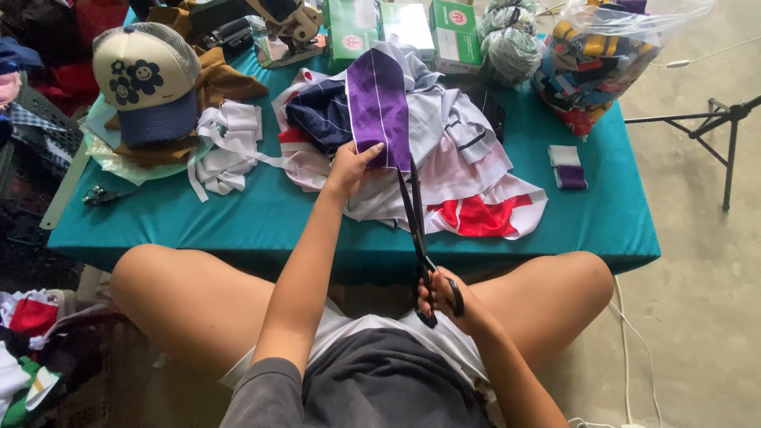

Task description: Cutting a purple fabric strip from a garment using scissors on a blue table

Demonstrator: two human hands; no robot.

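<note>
My left hand (350,164) grips the lower edge of a purple strip of cloth with a thin white stripe (377,103), holding it up over a heap of mixed fabric (444,150) on the teal table (261,214). My right hand (444,297) is closed on the black handles of long scissors (416,222), down between my knees. The blades point up and their tips reach the bottom edge of the purple cloth beside my left thumb.
A cap with flower faces (151,79) lies at the table's left, beside white fabric strips (226,147). Green boxes (353,28), yarn (507,40) and a clear bag of striped scraps (594,55) line the back. Small folded pieces (567,166) sit right. A tripod (725,127) stands farther right.
</note>
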